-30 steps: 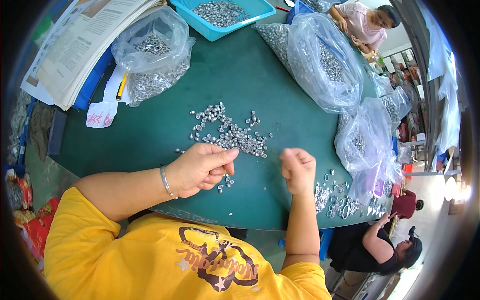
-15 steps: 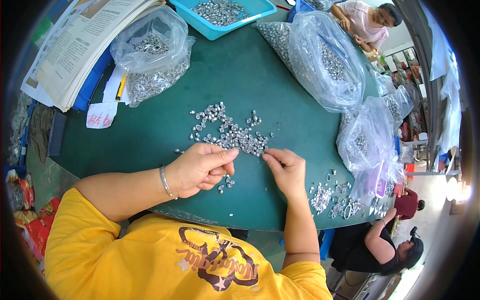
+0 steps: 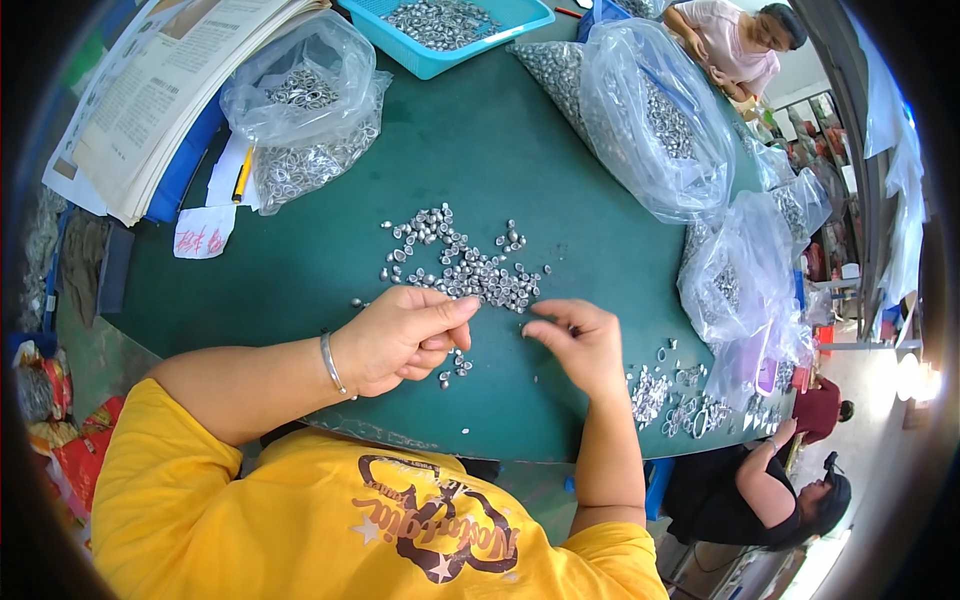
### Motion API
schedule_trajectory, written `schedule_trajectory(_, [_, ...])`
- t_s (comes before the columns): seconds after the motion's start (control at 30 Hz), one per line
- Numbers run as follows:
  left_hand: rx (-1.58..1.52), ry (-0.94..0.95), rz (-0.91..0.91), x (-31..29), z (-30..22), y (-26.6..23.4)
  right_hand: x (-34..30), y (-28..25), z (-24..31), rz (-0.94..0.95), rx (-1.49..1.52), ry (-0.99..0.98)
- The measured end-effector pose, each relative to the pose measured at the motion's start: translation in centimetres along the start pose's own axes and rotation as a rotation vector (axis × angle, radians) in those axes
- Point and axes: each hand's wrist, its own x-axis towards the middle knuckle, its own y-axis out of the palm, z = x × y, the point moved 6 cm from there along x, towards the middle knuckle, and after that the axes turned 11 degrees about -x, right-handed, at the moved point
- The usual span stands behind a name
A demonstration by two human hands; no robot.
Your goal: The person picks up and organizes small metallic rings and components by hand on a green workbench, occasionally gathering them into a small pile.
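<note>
Right hand [image 3: 580, 340] has slid closer to the shiny metal beads [image 3: 465, 265], fingertips pinched; left hand [image 3: 400, 335] loosely curled.

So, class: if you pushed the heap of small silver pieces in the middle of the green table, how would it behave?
The small silver pieces lie loose, so they would probably scatter rather than slide together. They look like metal, likely hard and slippery. Rounded shapes may roll across the green table.

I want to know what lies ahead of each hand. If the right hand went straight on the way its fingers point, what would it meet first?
Probably the left hand's fingertips, just across a small gap from the right hand.
</note>
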Motion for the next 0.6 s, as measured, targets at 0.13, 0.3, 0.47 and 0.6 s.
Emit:
schedule_trajectory(0.13, [0.000,-0.006,0.004,-0.3,-0.1,0.3,-0.6,0.4,0.4,-0.035,-0.124,-0.118])
schedule_trajectory(0.3, [0.013,0.003,0.007,-0.3,-0.2,0.3,-0.4,-1.1,-3.5,-0.043,0.770,0.185])
schedule_trajectory(0.47, [0.002,0.000,0.010,-0.1,-0.1,0.1,0.8,-1.8,-3.1,-0.005,1.537,0.227])
schedule_trajectory(0.6, [-0.006,-0.010,0.014,0.0,-0.1,0.2,1.5,-1.6,-0.1,-0.023,-0.076,-0.057])
